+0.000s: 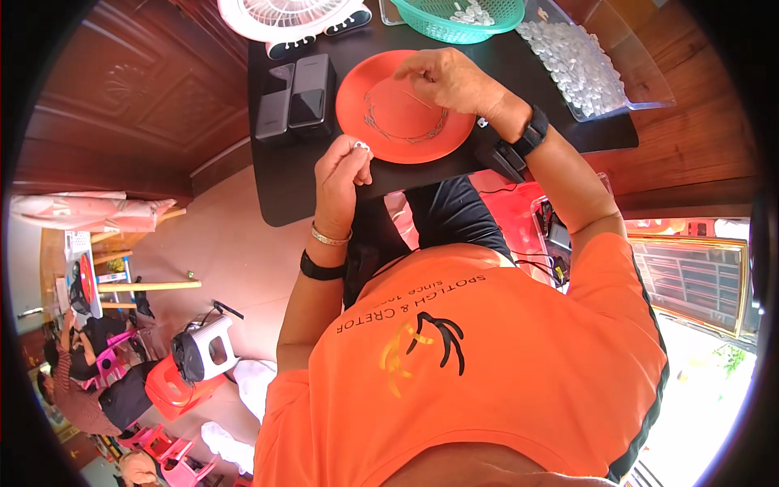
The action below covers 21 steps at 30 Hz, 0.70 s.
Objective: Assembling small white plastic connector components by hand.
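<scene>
Worktop (pixel 280 191) in black spreads beneath everything, its corners rounded on the near side. At its far right stands a transparent bin (pixel 649 81), with many small translucent pieces (pixel 576 69) heaped inside. At the far left is a white and pink fan (pixel 284 11), only partly in view, its feet shaped like black shoes.

The round red plate (pixel 355 85) sits in the middle of the worktop, between the two hands. Beyond it, a green perforated basket (pixel 445 31) holds a smaller pile of whitish pieces (pixel 473 15). Just left of the plate, two dark rectangular devices (pixel 312 93) lie side by side.

The right hand (pixel 464 81) is over the plate's far right part, thumb and forefinger bent toward each other. A thin straight sliver (pixel 419 100) shows just below the fingertips; I cannot tell whether they grip it or it lies on the plate. The left hand (pixel 344 172) is at the plate's near left edge, fingers curled, pinching a small white piece (pixel 362 146) at the fingertips.

Another small white piece (pixel 483 122) lies just right of the plate. Thin, greyish wire-like bits (pixel 377 127), the finest things here, form a loose curve on the plate.
</scene>
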{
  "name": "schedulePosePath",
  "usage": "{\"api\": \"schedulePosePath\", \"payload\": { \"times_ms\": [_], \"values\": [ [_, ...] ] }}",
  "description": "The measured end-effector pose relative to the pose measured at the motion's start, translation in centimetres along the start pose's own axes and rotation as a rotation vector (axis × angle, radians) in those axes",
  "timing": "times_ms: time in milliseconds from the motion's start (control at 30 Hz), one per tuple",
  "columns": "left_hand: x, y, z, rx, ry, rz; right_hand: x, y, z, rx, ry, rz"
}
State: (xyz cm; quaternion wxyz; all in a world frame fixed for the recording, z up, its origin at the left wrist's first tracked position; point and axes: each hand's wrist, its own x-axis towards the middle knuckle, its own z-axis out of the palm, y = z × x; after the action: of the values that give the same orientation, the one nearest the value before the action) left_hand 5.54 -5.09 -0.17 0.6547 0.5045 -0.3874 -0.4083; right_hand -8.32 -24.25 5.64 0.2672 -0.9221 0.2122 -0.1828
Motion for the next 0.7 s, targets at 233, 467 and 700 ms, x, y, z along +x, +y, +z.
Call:
{"api": "schedulePosePath", "payload": {
  "times_ms": [233,467,700],
  "values": [
    [-0.6,2.6,2.3,-0.124,0.019,0.027,-2.2,-3.0,-0.9,0.656,-0.036,0.092],
    [-1.3,4.1,4.1,-0.151,0.02,0.107,-3.8,-6.0,-1.2,0.842,-0.126,0.154],
    [-1.6,4.6,5.0,-0.039,0.05,0.103,-4.0,-6.4,0.2,0.872,-0.149,0.078]
  ]
}}
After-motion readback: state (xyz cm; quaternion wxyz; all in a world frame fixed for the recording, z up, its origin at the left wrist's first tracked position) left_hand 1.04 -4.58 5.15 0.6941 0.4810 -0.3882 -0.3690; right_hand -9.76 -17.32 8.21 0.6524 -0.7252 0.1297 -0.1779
